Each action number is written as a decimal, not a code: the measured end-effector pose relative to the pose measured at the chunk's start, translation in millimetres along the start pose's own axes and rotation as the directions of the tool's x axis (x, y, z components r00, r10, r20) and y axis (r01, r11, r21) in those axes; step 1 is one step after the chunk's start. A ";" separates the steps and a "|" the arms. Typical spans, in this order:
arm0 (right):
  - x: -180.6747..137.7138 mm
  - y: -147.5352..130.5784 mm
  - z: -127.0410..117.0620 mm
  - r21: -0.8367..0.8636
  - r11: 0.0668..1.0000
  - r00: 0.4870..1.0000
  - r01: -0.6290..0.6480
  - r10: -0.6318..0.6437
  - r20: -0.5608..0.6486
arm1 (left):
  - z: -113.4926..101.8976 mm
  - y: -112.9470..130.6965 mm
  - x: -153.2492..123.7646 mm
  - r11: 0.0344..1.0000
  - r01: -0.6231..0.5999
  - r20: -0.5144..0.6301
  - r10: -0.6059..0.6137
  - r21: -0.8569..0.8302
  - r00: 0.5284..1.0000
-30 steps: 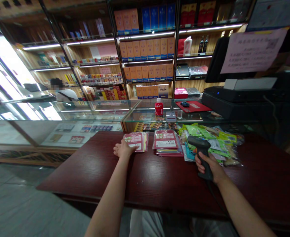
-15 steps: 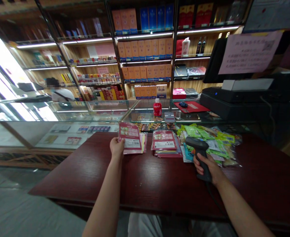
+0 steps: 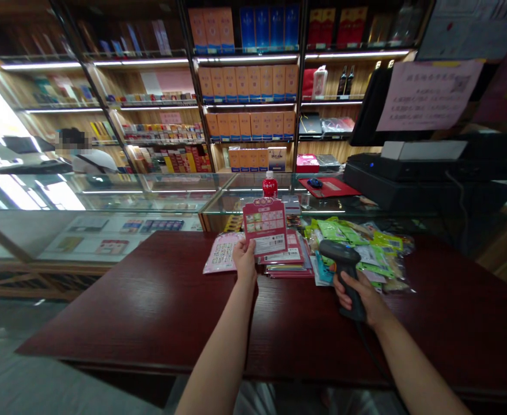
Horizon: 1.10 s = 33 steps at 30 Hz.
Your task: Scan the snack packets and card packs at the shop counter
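My left hand (image 3: 245,260) grips the lower left edge of a pink card-backed packet (image 3: 265,226), held tilted up with its barcode side towards me. Just behind and below it lies a stack of similar packets (image 3: 294,266), partly covered by the held one. To the left, a flat packet with a light patterned front (image 3: 223,253) rests on the table. My right hand (image 3: 357,294) is wrapped round the handle of a black barcode scanner (image 3: 342,256), whose head points left towards the packets. Its cable runs down past my forearm.
Green and yellow plastic snack bags (image 3: 366,248) lie heaped right of the stack. A red-labelled bottle (image 3: 269,185) stands on the glass display counter (image 3: 171,193) beyond the table (image 3: 158,300). A monitor and till (image 3: 409,178) are at right. A person (image 3: 89,158) is at far left.
My left hand has moved right with a pink packet, from the left pile to in front of the stack. The light patterned packet now shows at left. The scanner stays in my right hand.
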State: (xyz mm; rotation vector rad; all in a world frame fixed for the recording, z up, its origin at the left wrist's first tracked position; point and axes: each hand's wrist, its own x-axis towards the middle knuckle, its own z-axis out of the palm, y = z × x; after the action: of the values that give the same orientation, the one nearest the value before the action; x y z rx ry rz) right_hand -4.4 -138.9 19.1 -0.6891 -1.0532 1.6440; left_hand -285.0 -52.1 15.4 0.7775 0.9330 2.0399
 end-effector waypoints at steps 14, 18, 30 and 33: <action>-6.1 -1.9 1.5 -0.078 0.995 0.989 -0.054 0.064 0.130 | 0.6 -16.7 -7.5 0.996 0.000 -0.011 -0.001 -0.092 1.000; -6.8 -2.4 2.4 -0.066 0.997 0.988 -0.050 0.059 0.145 | 1.4 -17.2 -7.1 0.997 -0.002 -0.015 0.001 -0.082 1.000; -7.5 -4.2 3.4 -0.056 0.997 0.990 -0.050 0.057 0.130 | 2.8 -12.3 -10.3 0.996 -0.011 0.003 0.011 -0.087 1.000; -6.7 -3.4 2.2 -0.057 0.997 0.992 -0.046 0.052 0.113 | 3.2 -7.3 -8.7 0.992 0.002 -0.006 -0.003 -0.126 1.000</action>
State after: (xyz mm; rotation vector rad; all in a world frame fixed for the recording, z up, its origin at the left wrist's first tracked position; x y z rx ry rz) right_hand -2.6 -145.6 22.7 -0.6671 -1.1748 1.7194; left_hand -275.2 -54.8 9.4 0.7019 0.7993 2.0784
